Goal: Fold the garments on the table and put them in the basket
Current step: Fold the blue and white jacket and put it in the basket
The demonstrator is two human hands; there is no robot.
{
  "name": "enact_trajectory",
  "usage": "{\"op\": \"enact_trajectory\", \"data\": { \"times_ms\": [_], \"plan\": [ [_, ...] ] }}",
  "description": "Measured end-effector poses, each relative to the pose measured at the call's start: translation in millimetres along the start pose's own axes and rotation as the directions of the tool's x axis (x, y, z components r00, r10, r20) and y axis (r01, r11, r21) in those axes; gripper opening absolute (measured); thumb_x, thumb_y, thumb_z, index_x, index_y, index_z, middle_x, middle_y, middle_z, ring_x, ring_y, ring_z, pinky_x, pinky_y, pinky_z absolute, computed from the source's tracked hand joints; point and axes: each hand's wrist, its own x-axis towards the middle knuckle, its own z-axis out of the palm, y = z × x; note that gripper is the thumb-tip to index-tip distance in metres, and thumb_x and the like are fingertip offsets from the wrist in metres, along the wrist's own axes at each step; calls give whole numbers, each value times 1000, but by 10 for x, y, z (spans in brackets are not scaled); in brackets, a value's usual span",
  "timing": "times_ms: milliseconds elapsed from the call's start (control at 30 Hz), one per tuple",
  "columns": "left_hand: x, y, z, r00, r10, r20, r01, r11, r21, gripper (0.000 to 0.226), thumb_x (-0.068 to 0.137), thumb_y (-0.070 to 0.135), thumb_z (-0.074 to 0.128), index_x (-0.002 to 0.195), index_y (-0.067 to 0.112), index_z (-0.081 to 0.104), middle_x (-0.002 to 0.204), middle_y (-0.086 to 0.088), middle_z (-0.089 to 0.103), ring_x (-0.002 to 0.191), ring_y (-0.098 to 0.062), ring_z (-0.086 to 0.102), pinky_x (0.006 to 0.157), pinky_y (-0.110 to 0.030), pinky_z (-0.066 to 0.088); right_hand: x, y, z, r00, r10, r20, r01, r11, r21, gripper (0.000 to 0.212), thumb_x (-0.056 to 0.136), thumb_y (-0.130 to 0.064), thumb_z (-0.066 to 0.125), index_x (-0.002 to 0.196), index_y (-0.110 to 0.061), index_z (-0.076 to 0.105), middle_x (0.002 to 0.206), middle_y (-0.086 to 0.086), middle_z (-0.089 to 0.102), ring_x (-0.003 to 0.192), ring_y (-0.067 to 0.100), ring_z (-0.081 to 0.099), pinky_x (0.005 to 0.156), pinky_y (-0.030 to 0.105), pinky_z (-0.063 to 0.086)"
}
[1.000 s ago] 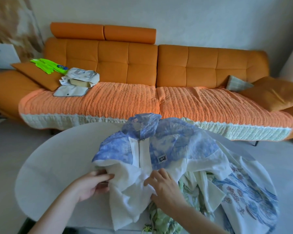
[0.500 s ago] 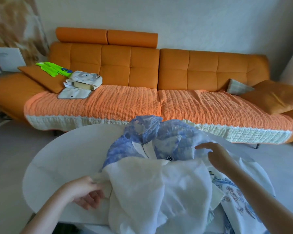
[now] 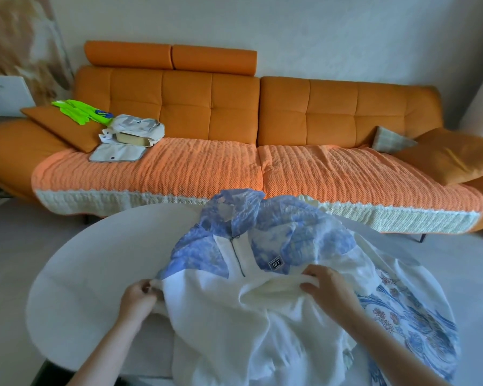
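Note:
A white and blue tie-dye zip jacket [image 3: 265,246] with a small "OFF" label lies on the round white table [image 3: 95,268], collar toward the sofa. My left hand [image 3: 138,298] pinches its white fabric at the left edge. My right hand [image 3: 328,288] grips a bunched white fold on the jacket's right front. Under the jacket, at the right, lies a white garment with a blue floral print [image 3: 418,319]. No basket is in view.
An orange sofa [image 3: 234,112] with an orange knit throw stands close behind the table. On its left seat lie a beige bag [image 3: 135,129], a flat grey pouch [image 3: 117,156] and a neon green item [image 3: 78,111]. Cushions sit at its right end.
My right hand came back from the jacket's far right shoulder to the front and took hold of white fabric. The white lower part now lies spread toward me. My left hand stayed at the left edge.

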Motion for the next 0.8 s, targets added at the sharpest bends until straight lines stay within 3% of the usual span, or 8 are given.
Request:
{"op": "enact_trajectory", "data": {
  "times_ms": [100, 200, 267, 333, 400, 533, 633, 800],
  "plan": [
    [179, 146, -330, 943, 157, -295, -155, 987, 32, 27, 70, 8, 59, 95, 2, 69, 92, -22, 68, 87, -37, 62, 70, -36, 43, 74, 91, -164, 995, -3, -102, 7, 999, 38, 9, 82, -16, 66, 90, -19, 67, 90, 0, 66, 91, 23, 61, 72, 29, 41],
    [473, 251, -806, 744, 410, -527, -344, 912, 223, 40, 70, -4, 59, 103, 19, 65, 91, -16, 64, 86, -40, 58, 73, -44, 44, 88, 148, -218, 999, -29, -16, 29, 999, -25, 17, 84, -20, 66, 101, -18, 68, 97, 0, 65, 100, 22, 58, 80, 28, 39],
    [597, 278, -928, 785, 449, -426, -211, 842, 497, 53, 70, -1, 65, 115, 26, 58, 107, -15, 58, 103, -40, 49, 88, -51, 38, 76, 164, -179, 990, -51, 129, 74, 981, -179, 28, 86, -28, 63, 113, -23, 63, 110, -2, 62, 110, 20, 52, 89, 26, 35],
    [579, 262, -839, 952, 214, -218, 28, 647, 762, 61, 82, 18, 64, 137, 31, 40, 141, -15, 34, 134, -36, 22, 106, -57, 20, 66, 167, -135, 972, -73, 224, 122, 969, -214, 36, 85, -38, 61, 121, -30, 57, 116, -5, 57, 117, 17, 47, 96, 26, 31],
    [484, 267, -661, 991, 19, -134, 108, 482, 869, 69, 91, 27, 52, 147, 37, 12, 156, -10, 5, 143, -31, -5, 112, -54, 7, 92, 142, -155, 973, -101, 207, 119, 990, -75, 40, 83, -45, 63, 121, -34, 58, 119, -8, 58, 117, 14, 49, 101, 28, 32],
    [385, 322, -387, 970, 236, 64, -204, 635, 745, 60, 89, 6, 47, 142, 32, 35, 147, -5, 35, 139, -25, 26, 110, -41, 23, 337, 120, -235, 991, -134, -15, 134, 966, 220, 25, 82, -44, 63, 100, -29, 71, 108, -7, 68, 105, 17, 58, 97, 37, 43],
    [346, 381, -108, 839, 501, 212, -530, 666, 525, 42, 89, 4, 55, 129, 17, 56, 133, -7, 56, 129, -23, 46, 103, -38, 38, 550, 98, -242, 986, -125, -108, 138, 984, 115, 23, 88, -32, 62, 108, -23, 69, 110, -2, 68, 111, 22, 56, 95, 32, 39],
    [208, 415, 404, 828, 264, 494, -547, 571, 612, 49, 101, 42, 29, 148, 32, 21, 156, 9, 18, 145, -11, 7, 115, -47, -1, 787, 63, -41, 960, -241, 141, 265, 945, -192, 53, 96, -42, 44, 145, -30, 30, 154, -8, 23, 145, 17, 11, 117, 39, 1]
  ]
}}
